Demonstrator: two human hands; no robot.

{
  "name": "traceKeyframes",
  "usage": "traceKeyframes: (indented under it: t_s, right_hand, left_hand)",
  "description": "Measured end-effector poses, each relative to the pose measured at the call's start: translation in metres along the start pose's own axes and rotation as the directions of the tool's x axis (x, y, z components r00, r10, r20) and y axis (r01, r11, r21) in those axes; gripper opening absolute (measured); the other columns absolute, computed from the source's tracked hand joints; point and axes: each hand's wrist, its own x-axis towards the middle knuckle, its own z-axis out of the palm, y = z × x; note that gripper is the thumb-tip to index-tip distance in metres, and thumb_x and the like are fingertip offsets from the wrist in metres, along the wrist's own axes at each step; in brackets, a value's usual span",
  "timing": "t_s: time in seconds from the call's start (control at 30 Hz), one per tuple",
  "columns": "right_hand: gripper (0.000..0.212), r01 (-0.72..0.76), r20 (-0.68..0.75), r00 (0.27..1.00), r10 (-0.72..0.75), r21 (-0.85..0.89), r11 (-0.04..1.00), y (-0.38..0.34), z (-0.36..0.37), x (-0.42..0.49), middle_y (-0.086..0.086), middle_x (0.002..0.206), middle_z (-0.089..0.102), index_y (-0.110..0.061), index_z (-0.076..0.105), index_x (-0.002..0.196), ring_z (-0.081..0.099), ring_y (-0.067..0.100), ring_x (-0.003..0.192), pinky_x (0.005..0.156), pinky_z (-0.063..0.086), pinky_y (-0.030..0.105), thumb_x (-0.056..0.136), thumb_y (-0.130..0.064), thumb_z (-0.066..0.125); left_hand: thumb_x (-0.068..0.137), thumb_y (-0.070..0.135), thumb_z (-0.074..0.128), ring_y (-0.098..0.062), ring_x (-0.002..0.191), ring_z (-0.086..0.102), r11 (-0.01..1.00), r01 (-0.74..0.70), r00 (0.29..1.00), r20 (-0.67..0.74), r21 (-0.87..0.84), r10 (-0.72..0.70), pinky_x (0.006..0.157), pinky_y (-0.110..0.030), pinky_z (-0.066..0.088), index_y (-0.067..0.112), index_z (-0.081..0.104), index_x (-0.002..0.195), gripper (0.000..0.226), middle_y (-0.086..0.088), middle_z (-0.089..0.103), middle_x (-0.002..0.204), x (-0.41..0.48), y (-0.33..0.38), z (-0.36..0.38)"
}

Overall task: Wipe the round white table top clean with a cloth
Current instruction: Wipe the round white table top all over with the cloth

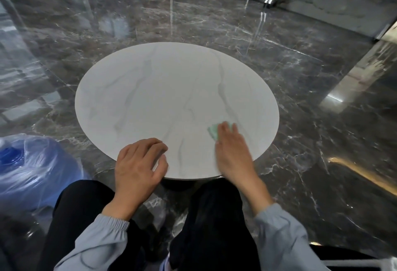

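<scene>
The round white table top [163, 99], marbled with faint grey veins, fills the middle of the view. My right hand [233, 150] lies flat on a pale green cloth [213, 131] at the table's near right part, fingers straight and pressing it down; only the cloth's left corner and a strip past the fingertips show. The hand is slightly blurred. My left hand [138, 164] rests at the table's near edge with its fingers loosely curled and its fingertips on the surface, holding nothing.
Dark glossy marble floor [300, 77] surrounds the table. A blue water jug wrapped in clear plastic [28, 169] stands at the near left. My knees in dark trousers [214, 217] sit under the near edge. Glass panels and a grey counter [335, 4] stand far behind.
</scene>
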Motion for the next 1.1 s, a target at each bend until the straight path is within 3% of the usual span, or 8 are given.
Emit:
traceKeyframes:
  t_s: [0.2, 0.3, 0.4, 0.6, 0.77, 0.93, 1.0, 1.1]
  right_hand:
    - [0.056, 0.274, 0.056, 0.958, -0.282, 0.121, 0.954, -0.09, 0.012, -0.063, 0.0, 0.172, -0.001, -0.015, 0.007, 0.164, -0.011, 0.019, 0.158, 0.125, -0.004, 0.032, 0.112, -0.026, 0.023]
    - [0.057, 0.224, 0.057, 0.971, -0.232, 0.124, 0.967, -0.043, 0.001, -0.048, 0.003, 0.171, 0.012, -0.013, 0.014, 0.163, 0.001, 0.026, 0.158, 0.126, 0.014, 0.037, 0.108, -0.013, 0.032]
    - [0.051, 0.005, 0.026, 1.0, -0.007, 0.077, 0.997, 0.026, -0.015, -0.015, 0.017, 0.155, 0.036, -0.005, 0.031, 0.151, 0.026, 0.046, 0.147, 0.113, 0.035, 0.051, 0.1, 0.001, 0.036]
    - [0.049, -0.257, 0.028, 0.966, 0.259, -0.053, 0.965, 0.108, -0.037, 0.055, 0.012, 0.164, 0.026, -0.01, 0.028, 0.156, 0.01, 0.038, 0.155, 0.123, 0.016, 0.049, 0.108, -0.014, 0.022]
    - [0.038, -0.007, 0.043, 0.999, 0.009, -0.047, 0.999, 0.034, -0.01, 0.075, 0.015, 0.132, 0.048, -0.01, 0.043, 0.134, 0.046, 0.043, 0.123, 0.092, 0.043, 0.049, 0.098, -0.01, 0.031]
    - [0.051, 0.337, 0.109, 0.933, -0.344, 0.077, 0.939, -0.07, 0.024, 0.037, 0.007, 0.167, 0.023, -0.014, 0.026, 0.157, 0.012, 0.027, 0.156, 0.121, 0.021, 0.04, 0.107, -0.015, 0.031]
    - [0.052, 0.265, 0.151, 0.944, -0.293, 0.178, 0.948, -0.058, 0.015, 0.037, 0.004, 0.169, 0.02, -0.019, 0.02, 0.16, 0.01, 0.022, 0.157, 0.123, 0.017, 0.037, 0.109, -0.02, 0.029]
    - [0.05, -0.009, 0.11, 0.994, -0.019, 0.249, 0.968, -0.001, -0.013, 0.053, 0.012, 0.154, 0.041, -0.018, 0.029, 0.155, 0.042, 0.034, 0.139, 0.11, 0.037, 0.044, 0.106, -0.018, 0.039]
  left_hand:
    - [0.094, 0.028, 0.055, -0.018, 0.111, 0.065, 0.999, -0.029, 1.0, -0.01, 0.014, 0.029, 0.096, -0.039, 0.043, 0.021, 0.074, 0.11, 0.026, 0.005, 0.07, 0.118, -0.002, -0.003, 0.0]
    - [0.092, 0.025, 0.058, -0.017, 0.112, 0.065, 1.0, -0.027, 1.0, -0.006, 0.002, 0.027, 0.097, -0.038, 0.043, 0.024, 0.074, 0.108, 0.023, 0.008, 0.07, 0.118, -0.002, -0.003, 0.0]
    - [0.092, 0.025, 0.058, -0.016, 0.113, 0.064, 1.0, -0.022, 1.0, -0.001, -0.006, 0.022, 0.098, -0.037, 0.042, 0.025, 0.074, 0.108, 0.023, 0.009, 0.069, 0.118, -0.001, -0.002, -0.001]
    - [0.09, 0.024, 0.06, -0.016, 0.111, 0.064, 1.0, -0.025, 1.0, -0.008, 0.001, 0.025, 0.097, -0.034, 0.04, 0.024, 0.074, 0.107, 0.022, 0.008, 0.07, 0.116, -0.001, -0.001, -0.002]
    - [0.089, 0.023, 0.06, -0.016, 0.11, 0.065, 1.0, -0.02, 1.0, -0.018, -0.008, 0.02, 0.095, -0.035, 0.04, 0.024, 0.074, 0.105, 0.021, 0.009, 0.069, 0.115, 0.0, 0.0, -0.002]
    - [0.089, 0.023, 0.06, -0.017, 0.109, 0.064, 0.999, -0.045, 0.999, -0.023, 0.0, 0.045, 0.094, -0.036, 0.041, 0.024, 0.074, 0.106, 0.022, 0.008, 0.069, 0.116, 0.0, -0.001, -0.002]
    - [0.089, 0.023, 0.06, -0.017, 0.109, 0.065, 0.999, -0.048, 0.999, -0.017, -0.008, 0.047, 0.094, -0.036, 0.042, 0.023, 0.074, 0.106, 0.021, 0.008, 0.069, 0.116, 0.0, -0.002, -0.002]
    - [0.089, 0.023, 0.061, -0.017, 0.109, 0.065, 0.999, -0.047, 0.999, -0.01, -0.017, 0.047, 0.094, -0.036, 0.042, 0.024, 0.073, 0.105, 0.02, 0.009, 0.068, 0.115, 0.0, -0.002, -0.003]
